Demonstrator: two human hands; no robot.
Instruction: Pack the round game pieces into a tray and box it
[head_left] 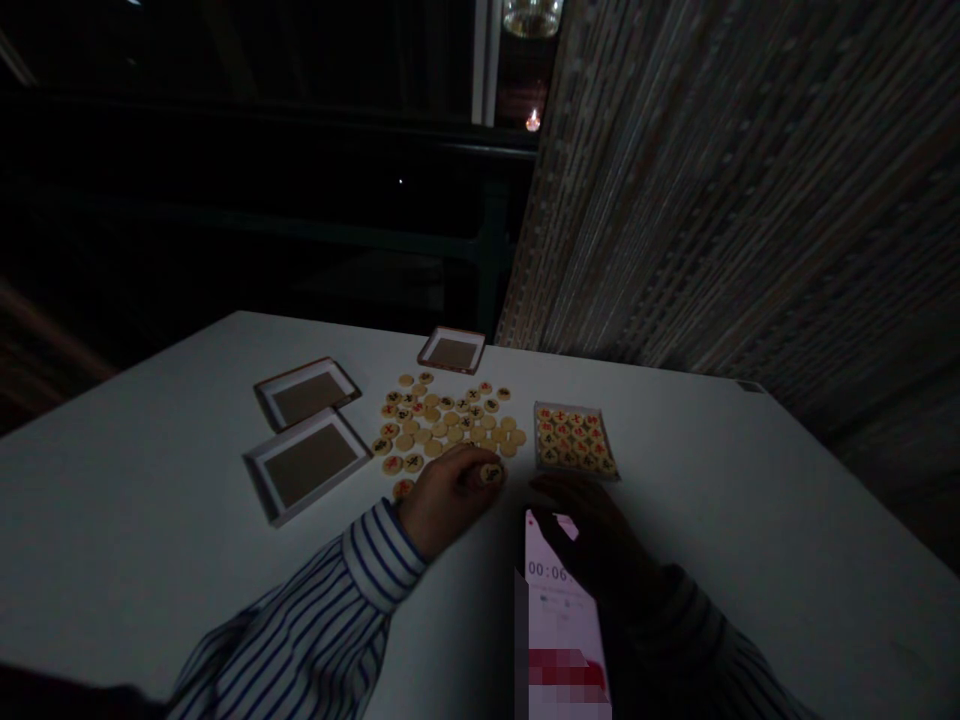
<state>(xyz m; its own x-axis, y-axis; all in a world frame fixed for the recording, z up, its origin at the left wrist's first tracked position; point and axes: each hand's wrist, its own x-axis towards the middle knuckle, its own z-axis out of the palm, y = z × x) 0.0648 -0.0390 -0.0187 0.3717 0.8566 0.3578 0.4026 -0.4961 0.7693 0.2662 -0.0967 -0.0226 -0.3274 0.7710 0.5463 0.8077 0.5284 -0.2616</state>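
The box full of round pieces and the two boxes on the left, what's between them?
In the head view, scattered round pieces lie there, with the left hand at their near edge, holding another piece.

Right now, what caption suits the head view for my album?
Dim light: left hand holds a round piece, right hand near a lit phone and boxed pieces.

Room is dimly lit. White table (150, 430) is backed at right by string curtain (675, 200) — pale upright (484, 60), glass lamp (532, 18) and small glow (532, 121) are seen beside its left edge.
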